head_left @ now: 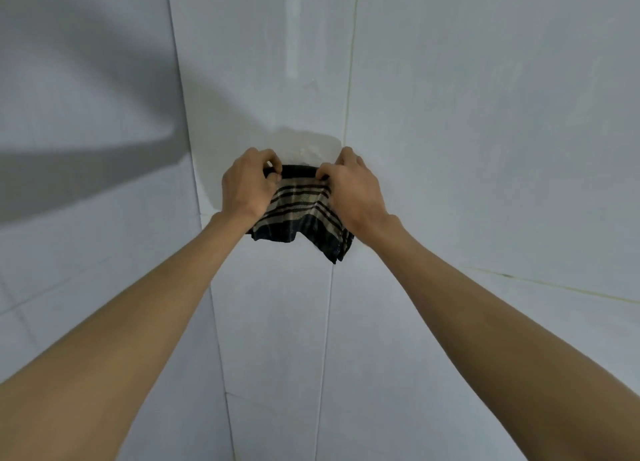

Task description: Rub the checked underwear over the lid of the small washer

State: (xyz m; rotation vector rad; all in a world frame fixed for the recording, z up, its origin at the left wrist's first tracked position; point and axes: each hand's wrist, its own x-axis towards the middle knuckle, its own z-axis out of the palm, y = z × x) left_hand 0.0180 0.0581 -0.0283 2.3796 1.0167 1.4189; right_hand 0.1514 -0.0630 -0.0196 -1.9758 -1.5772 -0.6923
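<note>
The checked underwear (pixel 299 214), beige with dark stripes and a black waistband, hangs against a white tiled wall at the middle of the view. My left hand (pixel 247 183) pinches the waistband at its left end. My right hand (pixel 353 190) pinches the waistband at its right end. Both arms are stretched out ahead of me. Just behind the waistband a clear adhesive hook plate (pixel 311 145) is stuck on the wall. The small washer and its lid are not in view.
White wall tiles (pixel 485 148) fill the whole view, with vertical grout lines and a wall corner (pixel 187 131) at the left. A broad shadow crosses the left wall.
</note>
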